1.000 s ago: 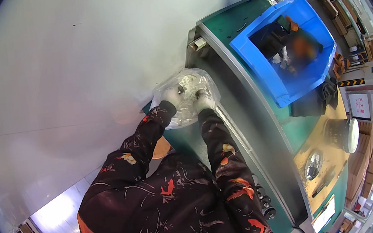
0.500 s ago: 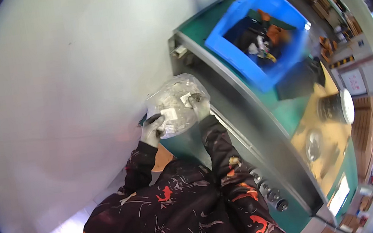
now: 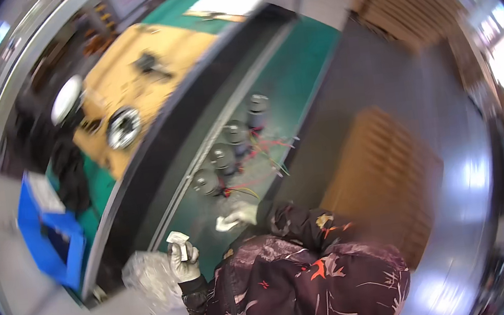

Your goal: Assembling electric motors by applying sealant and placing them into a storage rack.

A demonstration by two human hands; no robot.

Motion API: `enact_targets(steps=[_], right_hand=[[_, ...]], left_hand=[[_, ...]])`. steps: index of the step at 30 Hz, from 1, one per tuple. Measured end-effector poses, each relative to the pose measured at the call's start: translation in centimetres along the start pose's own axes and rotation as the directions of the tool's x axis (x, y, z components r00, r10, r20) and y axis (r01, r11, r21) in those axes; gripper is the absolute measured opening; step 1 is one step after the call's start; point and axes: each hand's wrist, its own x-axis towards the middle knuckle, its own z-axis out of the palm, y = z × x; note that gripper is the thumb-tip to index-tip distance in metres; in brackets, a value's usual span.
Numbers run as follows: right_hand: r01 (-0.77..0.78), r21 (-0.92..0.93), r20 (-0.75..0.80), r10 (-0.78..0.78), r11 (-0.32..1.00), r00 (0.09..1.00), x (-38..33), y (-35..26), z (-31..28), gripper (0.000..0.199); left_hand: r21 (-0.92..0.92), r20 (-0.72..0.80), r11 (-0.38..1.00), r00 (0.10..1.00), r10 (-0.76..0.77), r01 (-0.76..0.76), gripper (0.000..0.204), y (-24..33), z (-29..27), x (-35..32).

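Observation:
My left hand [image 3: 185, 265], in a whitish glove with dark fingertips, is closed on a small white packet [image 3: 178, 237]. My gloved right hand [image 3: 244, 212] reaches over the green bench top [image 3: 199, 217], closed on another small white packet [image 3: 225, 223]; motion blurs its edges. Just beyond that hand stand several grey cylindrical motors [image 3: 222, 159] in a slanting row, with red, yellow and green wires [image 3: 257, 150] trailing to the right. A clear plastic bag [image 3: 149, 276] with pale contents lies beside my left hand, touching or close behind it.
A dark metal channel [image 3: 196, 111] runs along the bench's far side. Past it, a yellow board [image 3: 133, 59] carries a round metal part [image 3: 124, 128] and a dark blurred part [image 3: 152, 64]. A blue bin [image 3: 54, 238] stands left. Brown stacked cardboard [image 3: 380, 173] is at right.
My view has swung right, bringing the motors near my hands. Both hands have left the plastic bag, each with a white packet, and my right hand has moved out over the bench.

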Motion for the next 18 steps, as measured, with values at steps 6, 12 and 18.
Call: enact_targets(steps=[6, 12, 18], right_hand=[[0.263, 0.834, -0.55, 0.706, 0.484, 0.446, -14.5, 12.8, -4.5, 0.006], [0.898, -0.025, -0.643, 0.681, 0.439, -0.351, -30.6, 21.2, -8.9, 0.01], [0.059, 0.883, -0.429, 0.852, 0.465, -0.3, -34.5, 36.0, 1.9, 0.037]], left_hand=[[0.381, -0.003, 0.803, 0.869, -0.495, 0.459, 0.027, -3.7, 4.4, 8.9], [0.689, 0.138, 0.535, 0.637, -0.759, 0.489, 0.025, -12.4, 13.6, 13.9], [0.957, 0.231, 0.266, 0.251, -0.94, 0.117, 0.029, -35.6, 23.3, 6.3]])
